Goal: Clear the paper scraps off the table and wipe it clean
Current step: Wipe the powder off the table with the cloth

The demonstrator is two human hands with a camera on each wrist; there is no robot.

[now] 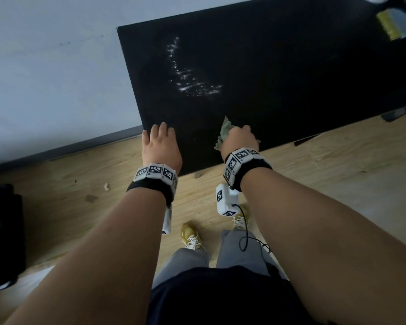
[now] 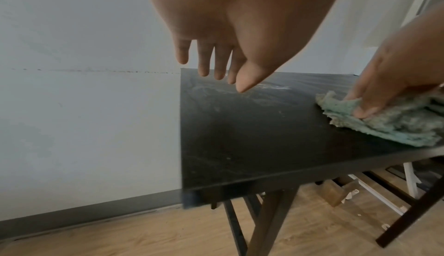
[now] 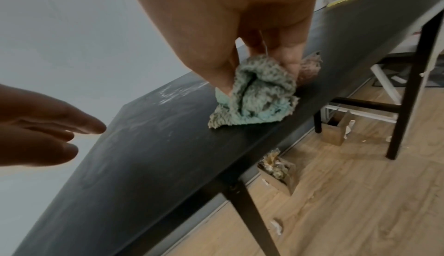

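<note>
Two hands are over the flat black tabletop (image 1: 291,66): right hand (image 1: 240,139) pinches a fuzzy green rag (image 3: 254,97), left hand (image 1: 161,146) is spread flat.

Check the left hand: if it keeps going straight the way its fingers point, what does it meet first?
Probably the table top itself: the left hand points along it toward the whitish streaks. Nothing stands between; its height above the surface is unclear.
</note>
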